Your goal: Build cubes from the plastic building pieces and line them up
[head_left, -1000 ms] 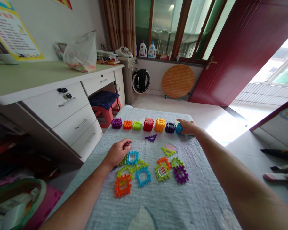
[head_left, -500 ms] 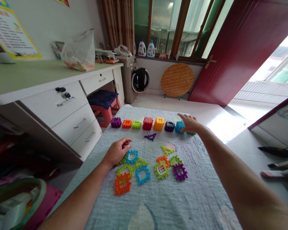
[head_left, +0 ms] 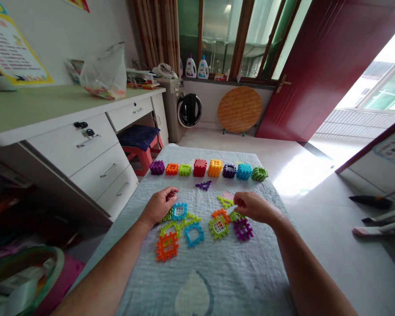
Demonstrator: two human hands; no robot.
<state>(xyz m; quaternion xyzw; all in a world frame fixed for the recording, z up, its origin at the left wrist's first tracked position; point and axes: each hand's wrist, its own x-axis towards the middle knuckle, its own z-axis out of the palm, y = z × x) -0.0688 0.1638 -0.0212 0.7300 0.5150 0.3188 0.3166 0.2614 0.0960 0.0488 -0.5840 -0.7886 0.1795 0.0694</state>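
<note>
My left hand [head_left: 160, 205] rests half-curled beside a blue square piece [head_left: 179, 211], fingers closed; what it holds, if anything, is hidden. My right hand [head_left: 252, 206] has its fingers pressed together over a green piece [head_left: 237, 216], near a lime triangle [head_left: 225, 201]; its fingertips are partly hidden. Below it lie a purple piece [head_left: 243, 229], a lime square [head_left: 219, 227] and an orange piece [head_left: 221, 215]. On the left are a blue frame [head_left: 194, 234] and an orange square [head_left: 167, 246]. A purple triangle [head_left: 203, 185] lies mid-table.
Stacks of coloured pieces line the far part of the cloth-covered table [head_left: 197, 281], from a purple stack [head_left: 157, 167] to a green stack [head_left: 260, 174]. A desk [head_left: 52, 105] and a stool [head_left: 139, 139] stand left. A basket [head_left: 57, 272] is at lower left.
My right hand has moved from the blue and green stacks at the far right back toward me, down to the loose pieces. Its spread fingers have closed. My left hand has barely moved.
</note>
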